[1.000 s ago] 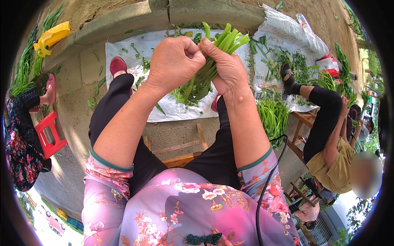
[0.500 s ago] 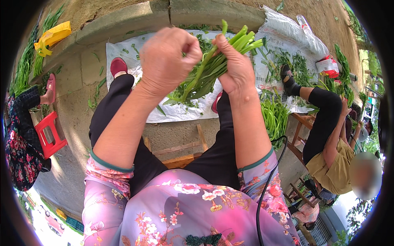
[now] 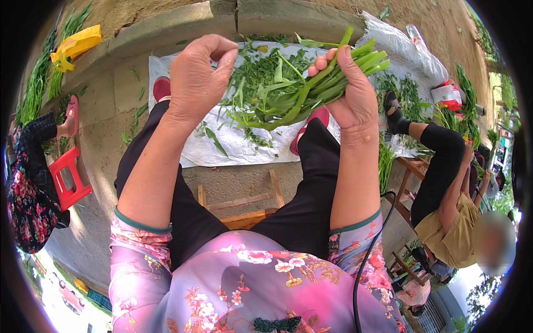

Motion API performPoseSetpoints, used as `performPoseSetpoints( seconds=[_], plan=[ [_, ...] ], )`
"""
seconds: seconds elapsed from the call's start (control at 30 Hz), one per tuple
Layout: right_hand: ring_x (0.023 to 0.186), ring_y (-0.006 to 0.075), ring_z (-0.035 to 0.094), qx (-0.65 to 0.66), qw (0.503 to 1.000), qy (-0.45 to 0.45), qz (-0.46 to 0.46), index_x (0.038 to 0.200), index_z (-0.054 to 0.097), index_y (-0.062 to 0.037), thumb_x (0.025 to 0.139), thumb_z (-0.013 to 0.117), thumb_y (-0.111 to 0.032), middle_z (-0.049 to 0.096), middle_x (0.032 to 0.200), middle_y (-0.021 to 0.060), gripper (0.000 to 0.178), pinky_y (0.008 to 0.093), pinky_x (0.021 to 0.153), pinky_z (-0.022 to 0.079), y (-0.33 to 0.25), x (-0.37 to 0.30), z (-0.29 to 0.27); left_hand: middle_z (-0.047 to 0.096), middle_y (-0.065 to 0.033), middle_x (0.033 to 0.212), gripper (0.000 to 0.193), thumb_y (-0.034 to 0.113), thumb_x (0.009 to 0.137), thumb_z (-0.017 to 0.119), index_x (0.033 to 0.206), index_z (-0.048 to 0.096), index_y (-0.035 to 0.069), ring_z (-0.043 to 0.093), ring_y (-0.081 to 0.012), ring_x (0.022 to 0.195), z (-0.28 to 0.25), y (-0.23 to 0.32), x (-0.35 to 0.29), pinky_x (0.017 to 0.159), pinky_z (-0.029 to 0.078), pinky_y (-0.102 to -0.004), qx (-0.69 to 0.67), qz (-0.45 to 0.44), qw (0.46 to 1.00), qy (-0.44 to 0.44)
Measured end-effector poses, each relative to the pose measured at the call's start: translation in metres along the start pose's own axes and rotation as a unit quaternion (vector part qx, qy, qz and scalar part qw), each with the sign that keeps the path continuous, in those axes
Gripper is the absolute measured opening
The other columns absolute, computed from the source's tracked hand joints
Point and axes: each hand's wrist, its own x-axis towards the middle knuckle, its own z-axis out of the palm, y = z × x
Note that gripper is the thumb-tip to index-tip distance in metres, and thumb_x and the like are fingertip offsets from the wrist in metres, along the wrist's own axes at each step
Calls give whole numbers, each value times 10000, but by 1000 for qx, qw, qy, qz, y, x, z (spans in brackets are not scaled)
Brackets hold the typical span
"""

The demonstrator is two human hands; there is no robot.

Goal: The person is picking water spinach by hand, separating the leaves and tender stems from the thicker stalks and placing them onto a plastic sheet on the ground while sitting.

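My right hand (image 3: pixel 355 91) grips a bunch of water spinach (image 3: pixel 302 100), its thick pale cut stems pointing up to the right and its leaves hanging to the left. The thumb presses over the stems. My left hand (image 3: pixel 197 77) is apart from the bunch, to its left, with thumb and forefinger pinched together. Whether anything is between those fingertips I cannot make out. Below both hands a white plastic sheet (image 3: pixel 211 158) lies on the ground, strewn with loose green leaves (image 3: pixel 258 72).
More long greens (image 3: pixel 386 166) lie beside my right forearm. At left are a red plastic stool (image 3: pixel 69 180) and a yellow bag (image 3: pixel 78 44). A person in a tan top (image 3: pixel 444 238) sits at right. A low concrete kerb (image 3: pixel 166 30) runs behind the sheet. A black cable (image 3: pixel 363 261) crosses my right sleeve.
My right hand has moved right with the bunch. My left hand has shifted left and down, away from the stems, uncovering the leaves on the sheet.
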Motion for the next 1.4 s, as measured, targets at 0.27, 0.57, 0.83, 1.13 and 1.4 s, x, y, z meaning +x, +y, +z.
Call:
performPoseSetpoints(
  seconds=[0.27, 0.57, 0.83, 1.13, 1.4],
  plan=[
    [696, 193, 575, 0, 998, -62, 23, 902, 580, -30, 912, 601, -329, 574, 726, 57, 300, 301, 655, 472, 6, 3, 5, 652, -40, 1037, 301, 2, 806, 621, 1086, 664, 102, 598, -159, 934, -3, 7, 0, 808, 471, -291, -24, 74, 996, -38],
    [666, 193, 551, 18, 997, -26, 69, 895, 572, -8, 903, 617, -333, 557, 697, 55, 327, 293, 643, 469, 6, 7, 3, 665, -80, 920, 165, 31, 859, 618, 1015, 672, 37, 625, -172, 855, 2, 3, -6, 775, 487, -276, -75, 117, 981, -137],
    [644, 197, 553, 21, 998, 19, 64, 879, 568, -15, 896, 633, -303, 561, 694, 61, 296, 302, 620, 479, 5, 8, 4, 634, -83, 794, 96, 71, 832, 661, 896, 667, 1, 590, -192, 732, -1, 9, -8, 686, 467, -292, -49, 111, 979, -166],
    [653, 201, 570, 19, 998, 31, 56, 881, 572, -27, 892, 638, -303, 573, 704, 65, 284, 303, 620, 488, 8, 11, 6, 626, -95, 729, 76, 80, 825, 647, 838, 668, 8, 591, -216, 644, 3, 12, -10, 608, 468, -320, -85, 112, 986, -89],
    [662, 207, 569, 33, 997, 28, 57, 882, 567, -28, 887, 643, -311, 572, 715, 65, 293, 310, 629, 487, 10, 12, 9, 638, -13, 763, 127, 127, 874, 635, 897, 669, 7, 560, -73, 706, 8, 19, -15, 658, 452, -223, -118, 16, 991, -67]
  ],
)
